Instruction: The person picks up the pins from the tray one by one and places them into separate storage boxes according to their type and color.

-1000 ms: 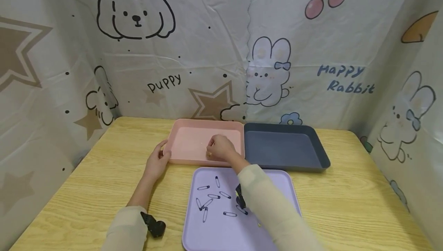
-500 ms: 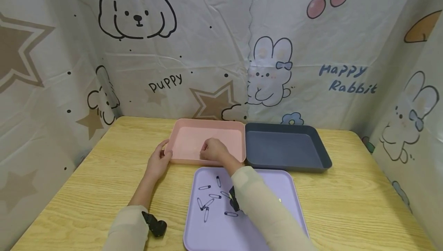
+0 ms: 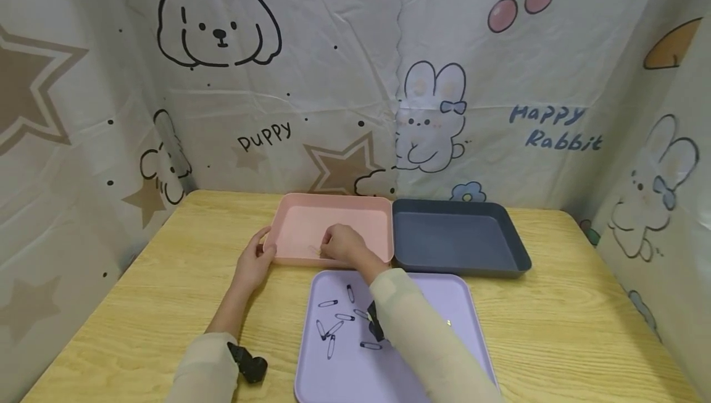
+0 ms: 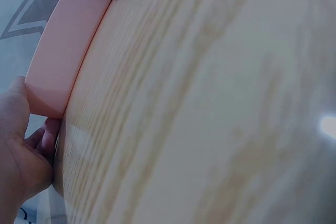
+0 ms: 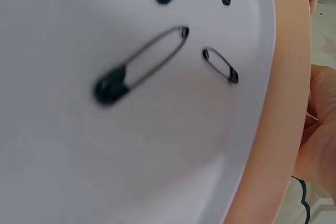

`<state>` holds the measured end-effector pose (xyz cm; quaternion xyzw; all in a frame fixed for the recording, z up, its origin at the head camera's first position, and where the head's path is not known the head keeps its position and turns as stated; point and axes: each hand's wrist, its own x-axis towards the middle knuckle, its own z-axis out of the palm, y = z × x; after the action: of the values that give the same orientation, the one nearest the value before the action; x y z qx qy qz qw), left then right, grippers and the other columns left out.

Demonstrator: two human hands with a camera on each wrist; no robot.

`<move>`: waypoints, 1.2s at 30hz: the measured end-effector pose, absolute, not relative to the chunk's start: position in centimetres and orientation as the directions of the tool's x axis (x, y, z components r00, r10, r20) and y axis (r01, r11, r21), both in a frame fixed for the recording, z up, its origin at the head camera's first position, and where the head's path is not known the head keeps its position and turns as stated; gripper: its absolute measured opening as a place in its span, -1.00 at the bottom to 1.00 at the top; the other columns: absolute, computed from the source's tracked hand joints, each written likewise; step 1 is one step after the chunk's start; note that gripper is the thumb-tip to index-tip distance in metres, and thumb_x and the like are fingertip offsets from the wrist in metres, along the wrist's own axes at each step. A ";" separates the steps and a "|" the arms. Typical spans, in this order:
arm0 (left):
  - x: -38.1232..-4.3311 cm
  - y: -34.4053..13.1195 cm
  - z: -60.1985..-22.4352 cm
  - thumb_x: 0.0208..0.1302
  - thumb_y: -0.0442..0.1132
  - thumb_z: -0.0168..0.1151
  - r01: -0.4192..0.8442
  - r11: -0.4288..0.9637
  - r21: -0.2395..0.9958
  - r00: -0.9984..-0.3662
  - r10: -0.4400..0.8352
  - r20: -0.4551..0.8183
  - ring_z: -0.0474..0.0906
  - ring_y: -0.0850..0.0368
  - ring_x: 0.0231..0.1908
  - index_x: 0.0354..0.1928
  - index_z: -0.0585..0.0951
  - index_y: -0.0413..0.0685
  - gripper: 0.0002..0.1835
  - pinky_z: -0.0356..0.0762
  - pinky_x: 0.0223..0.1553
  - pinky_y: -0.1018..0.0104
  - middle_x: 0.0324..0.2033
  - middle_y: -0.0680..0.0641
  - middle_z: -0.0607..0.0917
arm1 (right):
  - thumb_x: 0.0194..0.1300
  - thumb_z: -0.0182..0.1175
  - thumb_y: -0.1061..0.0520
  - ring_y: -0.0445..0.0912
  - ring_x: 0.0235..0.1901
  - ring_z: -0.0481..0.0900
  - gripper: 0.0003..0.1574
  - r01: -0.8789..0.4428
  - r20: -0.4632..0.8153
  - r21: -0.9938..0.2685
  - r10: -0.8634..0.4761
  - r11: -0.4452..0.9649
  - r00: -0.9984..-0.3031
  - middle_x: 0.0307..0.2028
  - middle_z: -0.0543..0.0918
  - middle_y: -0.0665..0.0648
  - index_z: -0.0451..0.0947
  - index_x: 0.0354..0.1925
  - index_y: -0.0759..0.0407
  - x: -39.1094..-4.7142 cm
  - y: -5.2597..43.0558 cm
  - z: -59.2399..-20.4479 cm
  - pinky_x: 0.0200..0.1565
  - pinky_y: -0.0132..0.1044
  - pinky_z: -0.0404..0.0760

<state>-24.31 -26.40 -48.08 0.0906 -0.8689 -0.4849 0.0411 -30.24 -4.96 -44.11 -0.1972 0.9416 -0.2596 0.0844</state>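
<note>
My left hand (image 3: 254, 264) grips the left end of the pink tray (image 3: 300, 218). In the left wrist view its thumb lies against the tray's wall and its fingers are curled at the lower corner. Inside the pink tray, near its front wall, is my right hand (image 3: 345, 245) with curled fingers. A small pale, gold-tinted safety pin (image 3: 315, 250) shows right at its fingertips. Several black-headed safety pins (image 3: 370, 346) lie scattered on the lavender tray (image 3: 322, 384) under the right forearm. The right wrist view shows some of these pins (image 5: 142, 66) up close.
A dark blue-grey tray (image 3: 458, 236) stands against the pink one's right side. A tiny gold thing (image 3: 449, 323) lies on the lavender tray, right of the sleeve. All trays rest on a wood-grain table (image 3: 577, 316), with a printed curtain (image 3: 333, 82) around its back and sides.
My right hand has shifted left inside the pink tray, and a pale pin now shows at its fingertips. My left hand has stayed at the tray's left end.
</note>
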 end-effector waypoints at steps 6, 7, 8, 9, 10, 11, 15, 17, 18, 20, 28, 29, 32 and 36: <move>-24.3 -26.3 -48.2 0.40 -0.04 -0.10 -0.117 0.520 0.846 -0.982 -0.189 -0.019 0.35 0.09 -0.19 0.41 0.16 0.11 -0.44 0.34 -0.24 0.35 -0.07 -0.19 0.47 | 0.14 0.18 0.11 -0.18 -0.50 0.43 -0.91 -0.344 -0.029 -0.501 -0.412 0.794 -0.911 -0.51 0.57 -0.03 0.58 -0.46 0.06 -30.3 -3.6 -43.6 -0.39 -0.35 0.39; -24.3 -26.3 -48.2 0.40 -0.03 -0.10 -0.117 0.523 0.844 -0.982 -0.188 -0.020 0.34 0.09 -0.19 0.41 0.16 0.11 -0.44 0.34 -0.24 0.35 -0.08 -0.18 0.46 | 0.14 0.18 0.11 -0.17 -0.50 0.42 -0.91 -0.346 -0.026 -0.501 -0.414 0.793 -0.910 -0.51 0.57 -0.03 0.58 -0.45 0.07 -30.2 -3.4 -43.4 -0.39 -0.35 0.39; -24.3 -26.3 -48.2 0.40 -0.03 -0.10 -0.118 0.521 0.845 -0.982 -0.188 -0.021 0.34 0.10 -0.20 0.41 0.16 0.11 -0.43 0.33 -0.25 0.35 -0.09 -0.17 0.46 | 0.15 0.18 0.11 -0.17 -0.50 0.42 -0.91 -0.348 -0.025 -0.500 -0.415 0.793 -0.909 -0.50 0.57 -0.03 0.57 -0.45 0.07 -30.2 -3.2 -43.2 -0.39 -0.34 0.39; -24.3 -26.3 -48.2 0.40 -0.02 -0.10 -0.119 0.518 0.847 -0.982 -0.187 -0.024 0.33 0.10 -0.22 0.41 0.15 0.12 -0.43 0.33 -0.26 0.34 -0.09 -0.17 0.45 | 0.16 0.18 0.10 -0.17 -0.50 0.42 -0.91 -0.348 -0.027 -0.502 -0.416 0.792 -0.909 -0.49 0.57 -0.03 0.57 -0.45 0.07 -30.2 -3.0 -43.0 -0.39 -0.34 0.38; -24.3 -26.2 -48.2 0.40 -0.03 -0.10 -0.120 0.515 0.849 -0.982 -0.186 -0.025 0.33 0.10 -0.23 0.41 0.16 0.12 -0.43 0.33 -0.26 0.34 -0.10 -0.17 0.45 | 0.17 0.18 0.10 -0.17 -0.50 0.42 -0.90 -0.347 -0.030 -0.503 -0.417 0.791 -0.908 -0.49 0.57 -0.02 0.56 -0.44 0.07 -30.1 -2.8 -42.9 -0.40 -0.34 0.38; -24.3 -26.2 -48.2 0.40 -0.02 -0.10 -0.120 0.514 0.849 -0.983 -0.184 -0.028 0.33 0.10 -0.23 0.41 0.15 0.13 -0.43 0.33 -0.26 0.35 -0.10 -0.16 0.45 | 0.17 0.18 0.09 -0.16 -0.51 0.42 -0.90 -0.344 -0.032 -0.506 -0.416 0.791 -0.909 -0.49 0.56 -0.02 0.56 -0.44 0.06 -30.0 -2.6 -42.7 -0.41 -0.33 0.38; -24.3 -26.3 -48.3 0.39 -0.03 -0.09 -0.122 0.513 0.850 -0.983 -0.184 -0.030 0.34 0.09 -0.22 0.41 0.15 0.14 -0.43 0.35 -0.26 0.35 -0.07 -0.18 0.46 | 0.20 0.17 0.05 -0.16 -0.50 0.42 -0.88 -0.329 -0.043 -0.513 -0.406 0.793 -0.913 -0.47 0.56 -0.02 0.55 -0.42 0.04 -29.8 -1.7 -42.2 -0.42 -0.33 0.38; -24.3 -26.3 -48.3 0.39 -0.04 -0.09 -0.124 0.515 0.848 -0.983 -0.182 -0.033 0.34 0.08 -0.20 0.42 0.14 0.14 -0.43 0.36 -0.26 0.35 -0.05 -0.19 0.46 | 0.20 0.17 0.04 -0.15 -0.48 0.43 -0.88 -0.330 -0.041 -0.514 -0.407 0.792 -0.912 -0.45 0.56 -0.01 0.55 -0.42 0.04 -29.7 -1.2 -42.0 -0.40 -0.32 0.39; -24.3 -26.3 -48.3 0.39 -0.05 -0.09 -0.124 0.517 0.847 -0.983 -0.182 -0.033 0.35 0.08 -0.20 0.42 0.14 0.14 -0.42 0.36 -0.25 0.35 -0.04 -0.19 0.45 | 0.20 0.18 0.04 -0.15 -0.47 0.44 -0.87 -0.336 -0.037 -0.512 -0.411 0.791 -0.911 -0.44 0.57 -0.01 0.56 -0.42 0.04 -29.6 -1.0 -41.9 -0.39 -0.32 0.40; -24.3 -26.3 -48.2 0.39 -0.05 -0.09 -0.126 0.515 0.848 -0.983 -0.182 -0.036 0.35 0.08 -0.20 0.42 0.13 0.15 -0.43 0.36 -0.25 0.35 -0.04 -0.19 0.45 | 0.19 0.18 0.05 -0.15 -0.45 0.45 -0.88 -0.351 -0.024 -0.504 -0.420 0.789 -0.907 -0.43 0.58 -0.01 0.57 -0.42 0.05 -29.6 -0.6 -41.7 -0.36 -0.32 0.41; -24.1 -26.2 -48.0 0.39 -0.05 -0.10 -0.123 0.521 0.845 -0.984 -0.174 -0.035 0.35 0.06 -0.19 0.43 0.12 0.12 -0.41 0.35 -0.25 0.35 -0.03 -0.21 0.46 | 0.18 0.22 0.05 -0.17 -0.48 0.43 -0.87 -0.386 -0.006 -0.458 -0.437 0.801 -0.900 -0.49 0.56 -0.02 0.59 -0.42 0.06 -29.5 1.1 -41.4 -0.44 -0.36 0.38; -24.1 -26.2 -48.0 0.39 -0.04 -0.10 -0.124 0.522 0.844 -0.984 -0.174 -0.037 0.35 0.06 -0.18 0.43 0.12 0.12 -0.41 0.35 -0.24 0.34 -0.03 -0.21 0.46 | 0.17 0.23 0.03 -0.18 -0.49 0.43 -0.87 -0.385 -0.007 -0.453 -0.435 0.804 -0.900 -0.48 0.56 -0.03 0.59 -0.41 0.05 -29.5 1.3 -41.4 -0.45 -0.37 0.38; -24.0 -26.2 -47.9 0.40 -0.02 -0.11 -0.123 0.525 0.842 -0.985 -0.169 -0.039 0.35 0.04 -0.15 0.43 0.10 0.11 -0.40 0.34 -0.23 0.34 0.00 -0.23 0.45 | 0.17 0.22 0.03 -0.19 -0.49 0.42 -0.88 -0.387 -0.008 -0.439 -0.434 0.811 -0.901 -0.48 0.55 -0.04 0.59 -0.39 0.04 -29.3 2.0 -41.2 -0.45 -0.37 0.37; -24.0 -26.2 -47.8 0.40 -0.01 -0.12 -0.122 0.529 0.840 -0.985 -0.166 -0.039 0.34 0.03 -0.12 0.44 0.09 0.09 -0.39 0.34 -0.21 0.33 0.02 -0.23 0.44 | 0.15 0.24 0.05 -0.19 -0.52 0.41 -0.89 -0.391 0.001 -0.445 -0.436 0.806 -0.900 -0.52 0.53 -0.04 0.60 -0.40 0.07 -28.9 2.9 -40.9 -0.47 -0.37 0.35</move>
<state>-24.00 -26.17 -47.81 0.0824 -0.8739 -0.4785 0.0227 -28.92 2.92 -40.89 -0.2180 0.9488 -0.2228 0.0508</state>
